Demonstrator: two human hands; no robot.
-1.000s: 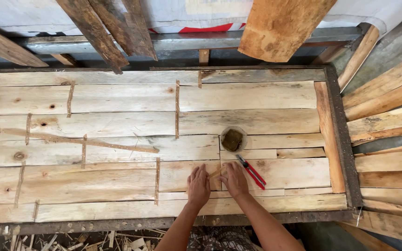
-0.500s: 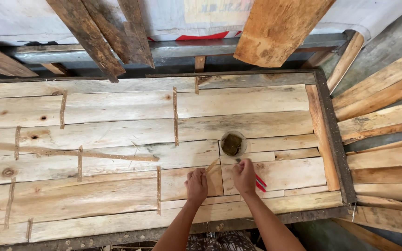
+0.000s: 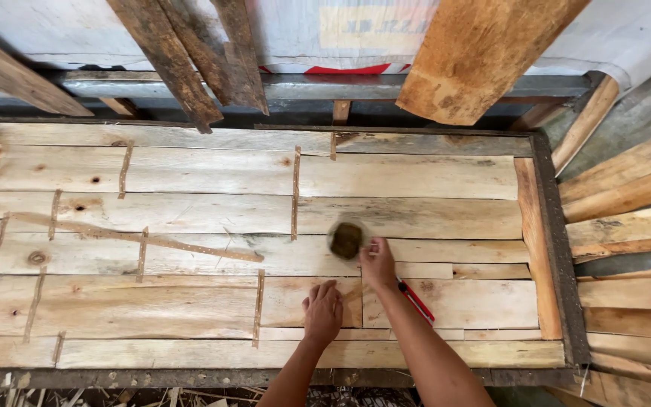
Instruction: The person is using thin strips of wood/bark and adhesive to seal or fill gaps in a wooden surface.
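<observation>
Two bare hands are working over a wide panel of pale planks laid edge to edge inside a dark frame, with thin wood strips filling the seams. Going from the left, the boards there are lying untouched, one long sliver slanting across them. Near the middle, the left hand is resting palm down on a short plank, fingers loosely together and holding nothing, apparently steadying it. Just to its right, the right hand is reaching forward to a small round container of brownish stuff, its fingertips touching the rim; whether they are pinching anything is too small to tell. The step in hand looks like taking something from that container, and the next move would call for a careful pinch without tipping it. A red-handled tool is lying on the boards just beside the right forearm. Farther right, loose boards are leaning outside the frame.
</observation>
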